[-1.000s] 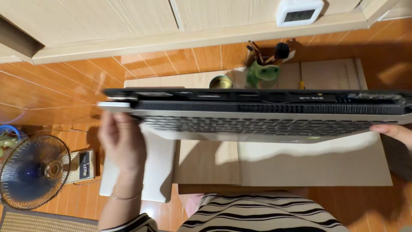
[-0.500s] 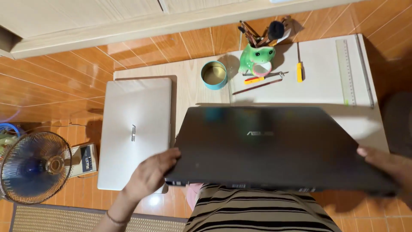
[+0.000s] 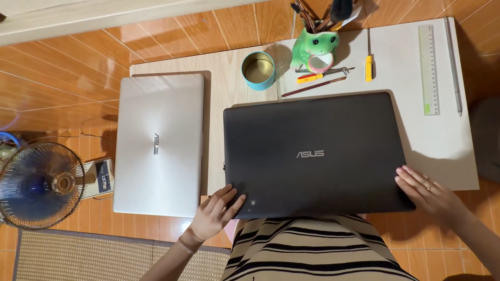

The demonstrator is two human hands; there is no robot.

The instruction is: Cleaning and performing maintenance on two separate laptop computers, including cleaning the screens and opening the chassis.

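Observation:
A closed black laptop lies flat on the low light wooden table, lid up, just in front of my striped shirt. My left hand grips its near left corner, fingers spread on the lid. At the near right corner my right hand, with a ring on one finger, holds the lid the same way. To the left, a closed silver laptop rests partly over the table's edge.
Behind the black laptop stand a teal tin and a green frog pen holder, with small screwdrivers and a pencil beside them. A ruler and a pen lie on the white mat. A fan sits on the floor at left.
The black laptop, held up open on edge a second ago, has been closed and lowered flat onto the table. Both hands went down with it to its near corners.

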